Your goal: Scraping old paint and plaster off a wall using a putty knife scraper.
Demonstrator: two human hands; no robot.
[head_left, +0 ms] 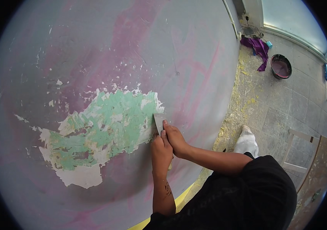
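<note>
Scraper (pixel 158 122) in both hands (pixel 176 140), patchy wall (pixel 194 88)

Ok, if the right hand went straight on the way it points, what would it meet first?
Past the scraper in the right hand, likely the green patch on the wall; depth is unclear.

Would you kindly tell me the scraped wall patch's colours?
The scraped wall patch is mostly pale green, partly whitish; best in head view.

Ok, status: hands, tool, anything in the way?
Left hand and right hand both gripping flat metal scraper. Scraper at right edge of mint-green wall patch. Black round bucket on grey tiled floor, away from hands.
</note>
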